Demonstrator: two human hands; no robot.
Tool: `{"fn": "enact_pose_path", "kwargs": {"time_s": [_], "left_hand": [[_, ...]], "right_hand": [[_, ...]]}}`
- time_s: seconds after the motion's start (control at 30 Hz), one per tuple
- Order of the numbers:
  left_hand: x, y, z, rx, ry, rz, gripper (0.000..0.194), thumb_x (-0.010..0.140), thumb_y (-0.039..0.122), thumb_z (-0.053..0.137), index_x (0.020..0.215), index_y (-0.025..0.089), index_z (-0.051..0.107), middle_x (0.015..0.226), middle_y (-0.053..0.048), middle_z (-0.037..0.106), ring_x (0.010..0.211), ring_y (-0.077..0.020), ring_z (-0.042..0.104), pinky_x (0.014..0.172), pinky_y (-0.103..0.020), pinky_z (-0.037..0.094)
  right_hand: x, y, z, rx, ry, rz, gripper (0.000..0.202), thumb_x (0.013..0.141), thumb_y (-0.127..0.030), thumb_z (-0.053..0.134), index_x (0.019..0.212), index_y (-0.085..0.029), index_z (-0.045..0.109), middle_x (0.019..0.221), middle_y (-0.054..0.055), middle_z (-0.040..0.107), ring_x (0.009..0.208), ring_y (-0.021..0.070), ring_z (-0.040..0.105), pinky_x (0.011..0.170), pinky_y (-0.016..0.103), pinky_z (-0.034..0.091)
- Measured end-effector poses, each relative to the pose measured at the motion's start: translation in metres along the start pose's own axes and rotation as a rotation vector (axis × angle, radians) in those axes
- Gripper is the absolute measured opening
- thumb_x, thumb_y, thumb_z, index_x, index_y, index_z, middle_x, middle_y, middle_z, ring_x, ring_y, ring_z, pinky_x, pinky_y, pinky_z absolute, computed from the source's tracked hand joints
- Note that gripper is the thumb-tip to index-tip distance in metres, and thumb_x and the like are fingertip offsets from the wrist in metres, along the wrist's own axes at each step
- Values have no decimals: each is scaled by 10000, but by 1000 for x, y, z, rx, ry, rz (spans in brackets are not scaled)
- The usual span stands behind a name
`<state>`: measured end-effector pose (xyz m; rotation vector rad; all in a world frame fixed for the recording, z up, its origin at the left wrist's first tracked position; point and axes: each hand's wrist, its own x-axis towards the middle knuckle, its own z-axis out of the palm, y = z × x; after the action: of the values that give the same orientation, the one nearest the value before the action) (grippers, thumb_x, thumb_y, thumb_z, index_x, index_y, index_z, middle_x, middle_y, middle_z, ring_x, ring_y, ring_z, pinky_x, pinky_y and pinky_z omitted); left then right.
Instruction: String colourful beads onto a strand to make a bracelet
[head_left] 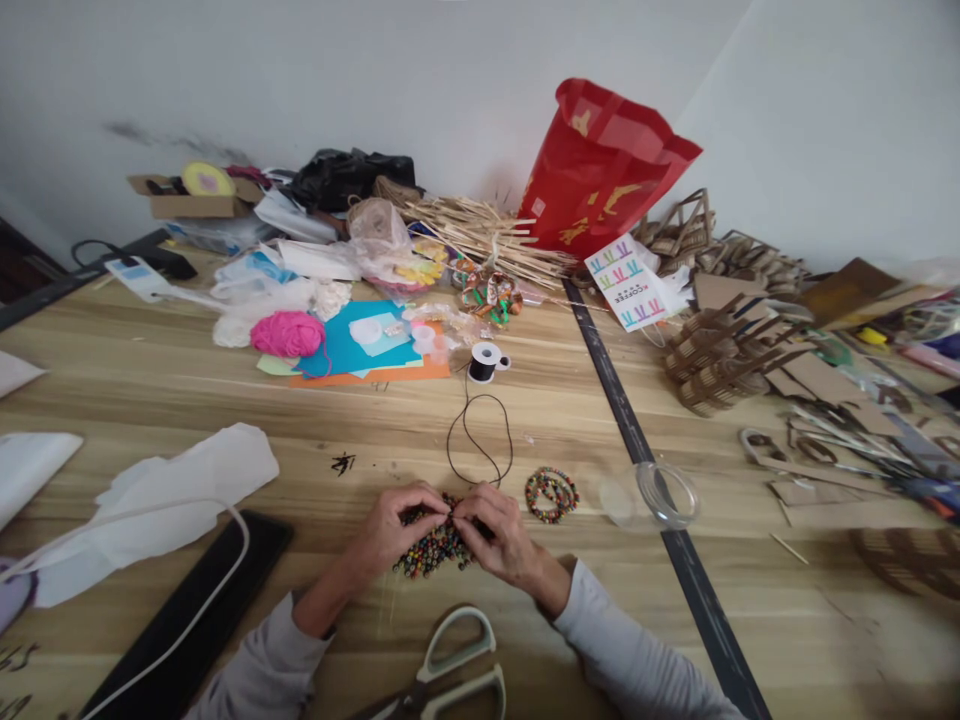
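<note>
Over a pile of small multicoloured beads [433,556], my left hand [397,525] and my right hand [499,530] meet with fingertips almost touching. Both are closed in a pinch. A thin black cord [448,440] loops across the table from a white-flanged spool [484,363] and runs down to my right hand's fingers. Whatever sits between my left fingertips is too small to make out. To the right of my right hand lie coiled strings of beads [552,495]. Scissors with pale handles [457,670] rest in front of me, below the pile.
A clear plastic round container [667,495] and its lid lie right of the beads. Short black scraps [343,463] are at left. Pink yarn [287,333], blue paper [352,335] and a red bag [604,170] stand behind; small woven baskets [712,355] crowd the right.
</note>
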<state>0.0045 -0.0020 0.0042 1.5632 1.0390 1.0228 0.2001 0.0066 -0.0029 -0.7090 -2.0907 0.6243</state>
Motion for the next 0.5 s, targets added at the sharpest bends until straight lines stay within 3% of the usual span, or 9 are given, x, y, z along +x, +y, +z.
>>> {"fn": "enact_pose_path", "kwargs": {"time_s": [0.5], "left_hand": [[0, 1, 0, 34, -7, 9, 72, 785, 181, 677, 756, 158, 739, 749, -60, 718, 722, -184, 661, 708, -277, 507]], "right_hand": [[-1, 2, 1, 6, 0, 3, 116, 930, -171, 510, 854, -189, 597, 751, 54, 626, 703, 163, 554, 624, 274, 448]]}}
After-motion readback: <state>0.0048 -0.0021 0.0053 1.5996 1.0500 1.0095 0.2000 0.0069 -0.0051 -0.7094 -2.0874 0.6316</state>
